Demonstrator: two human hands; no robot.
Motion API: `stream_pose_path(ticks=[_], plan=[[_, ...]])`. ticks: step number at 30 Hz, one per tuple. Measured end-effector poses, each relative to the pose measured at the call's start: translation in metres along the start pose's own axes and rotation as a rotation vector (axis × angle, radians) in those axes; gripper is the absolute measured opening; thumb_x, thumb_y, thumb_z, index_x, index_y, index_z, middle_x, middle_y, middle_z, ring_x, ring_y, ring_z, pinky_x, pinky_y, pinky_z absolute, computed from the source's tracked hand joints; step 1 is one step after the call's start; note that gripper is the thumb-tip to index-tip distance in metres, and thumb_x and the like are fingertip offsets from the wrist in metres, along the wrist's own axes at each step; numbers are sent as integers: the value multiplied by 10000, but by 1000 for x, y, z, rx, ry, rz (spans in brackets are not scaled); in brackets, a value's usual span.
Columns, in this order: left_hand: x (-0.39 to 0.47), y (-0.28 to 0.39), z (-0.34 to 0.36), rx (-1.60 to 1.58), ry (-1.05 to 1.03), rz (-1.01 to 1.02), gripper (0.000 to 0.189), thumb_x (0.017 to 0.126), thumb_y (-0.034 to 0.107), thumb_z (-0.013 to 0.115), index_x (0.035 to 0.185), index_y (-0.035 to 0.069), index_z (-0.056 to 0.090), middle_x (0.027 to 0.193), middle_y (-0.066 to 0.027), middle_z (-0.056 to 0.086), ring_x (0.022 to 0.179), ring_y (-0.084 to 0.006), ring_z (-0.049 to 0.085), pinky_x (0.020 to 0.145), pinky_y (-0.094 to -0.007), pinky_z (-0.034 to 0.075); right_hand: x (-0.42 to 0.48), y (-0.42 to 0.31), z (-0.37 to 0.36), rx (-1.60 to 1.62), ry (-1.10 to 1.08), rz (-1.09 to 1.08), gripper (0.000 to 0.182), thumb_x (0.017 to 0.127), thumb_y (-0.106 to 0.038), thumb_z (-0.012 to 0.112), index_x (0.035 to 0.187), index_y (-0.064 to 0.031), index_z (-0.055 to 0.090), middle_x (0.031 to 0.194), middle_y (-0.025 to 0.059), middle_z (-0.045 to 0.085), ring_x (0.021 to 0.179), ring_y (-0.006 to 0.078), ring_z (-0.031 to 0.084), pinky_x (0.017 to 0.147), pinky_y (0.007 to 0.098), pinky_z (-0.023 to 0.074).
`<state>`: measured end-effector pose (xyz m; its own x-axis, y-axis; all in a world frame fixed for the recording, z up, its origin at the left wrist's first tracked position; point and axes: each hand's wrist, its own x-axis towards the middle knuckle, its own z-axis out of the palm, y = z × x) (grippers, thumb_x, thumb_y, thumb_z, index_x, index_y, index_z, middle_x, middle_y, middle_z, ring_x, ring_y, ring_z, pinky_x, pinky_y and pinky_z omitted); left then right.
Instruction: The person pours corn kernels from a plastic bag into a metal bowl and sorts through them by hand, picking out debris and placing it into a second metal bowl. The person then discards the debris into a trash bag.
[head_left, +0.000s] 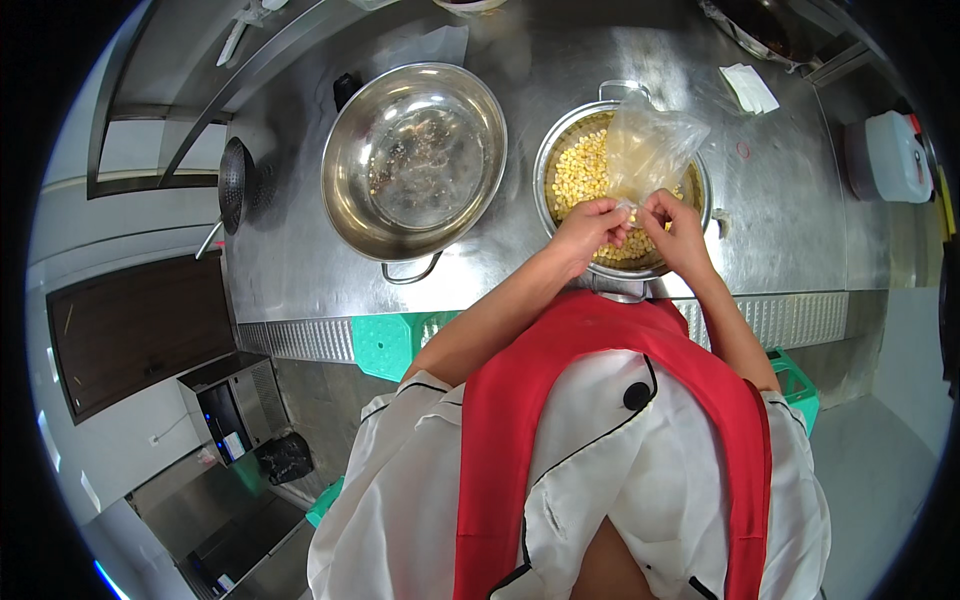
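Over a two-handled steel pot (541, 184), both hands pinch the gathered end of a clear plastic bag (649, 146). My left hand (589, 232) grips it from the left, while the fingers of my right hand (675, 232) close on it from the right. A few yellow kernels show in the bunched plastic between the fingertips. The rest of the bag stretches away from me across the pot and hides part of what lies beneath. Loose yellow corn kernels (581, 171) cover the pot's bottom.
Left of the pot stands a wide steel basin (337, 191) with small dark crumbs inside. Farther left is a perforated skimmer (234, 184). White paper napkins (748, 88) lie at the back right, and a plastic jug (896, 157) stands at the right end. A green stool (386, 346) sits below the counter edge.
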<state>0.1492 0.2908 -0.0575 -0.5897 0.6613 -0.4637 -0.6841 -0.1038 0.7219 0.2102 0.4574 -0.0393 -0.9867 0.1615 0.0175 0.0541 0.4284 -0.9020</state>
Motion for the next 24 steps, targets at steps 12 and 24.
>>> stream_pose_path(ticks=[12,24], plan=[[2,-7,9,344,137,324,79,874,77,612,907,7,599,750,-14,604,626,-66,541,555,-227,443,-1,-15,-1,-112,2,-3,97,836,-105,604,825,-12,580,591,78,525,498,152,485,484,307,377],[3,-5,5,289,118,276,108,890,120,598,887,14,618,712,-13,592,623,-69,535,585,-222,447,1,-6,0,-28,2,-65,111,844,-99,580,807,5,572,665,117,557,568,183,536,546,309,420]])
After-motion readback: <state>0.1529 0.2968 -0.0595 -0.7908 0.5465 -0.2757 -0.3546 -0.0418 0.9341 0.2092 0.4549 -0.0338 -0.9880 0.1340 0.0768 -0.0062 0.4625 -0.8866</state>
